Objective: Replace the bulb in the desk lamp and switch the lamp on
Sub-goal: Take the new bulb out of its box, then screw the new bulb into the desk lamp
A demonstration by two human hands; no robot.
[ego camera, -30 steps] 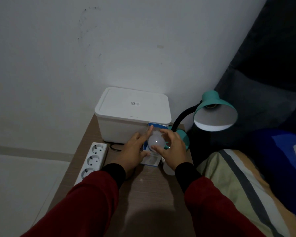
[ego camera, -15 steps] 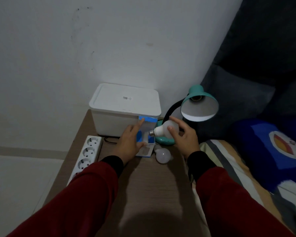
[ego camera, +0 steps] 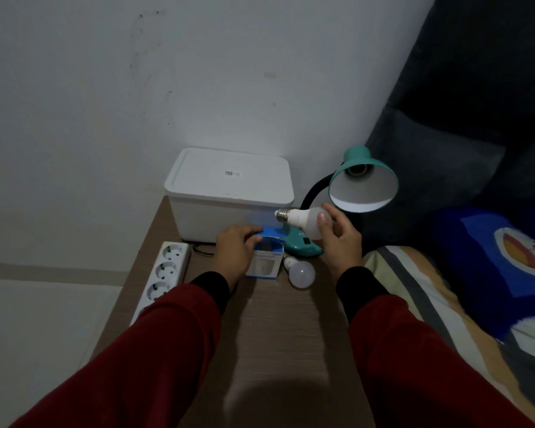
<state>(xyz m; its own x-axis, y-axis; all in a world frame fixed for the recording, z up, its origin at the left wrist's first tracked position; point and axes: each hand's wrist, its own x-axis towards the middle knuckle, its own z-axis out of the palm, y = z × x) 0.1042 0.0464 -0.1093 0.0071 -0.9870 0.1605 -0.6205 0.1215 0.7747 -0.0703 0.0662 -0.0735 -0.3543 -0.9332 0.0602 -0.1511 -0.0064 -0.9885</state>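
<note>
A teal desk lamp stands at the table's back right, its shade tipped toward me with the socket inside showing no bulb. My right hand holds a white bulb just below the shade, screw base pointing left. My left hand rests on the open blue and white bulb box. A second white bulb lies on the table to the right of the box, in front of the lamp's teal base.
A white lidded box sits against the wall behind the bulb box. A white power strip lies along the wooden table's left edge. A bed with striped and blue bedding borders the right side.
My right hand has lifted the bulb out of the box and up to the right, toward the lamp shade. My left hand stays on the box.
</note>
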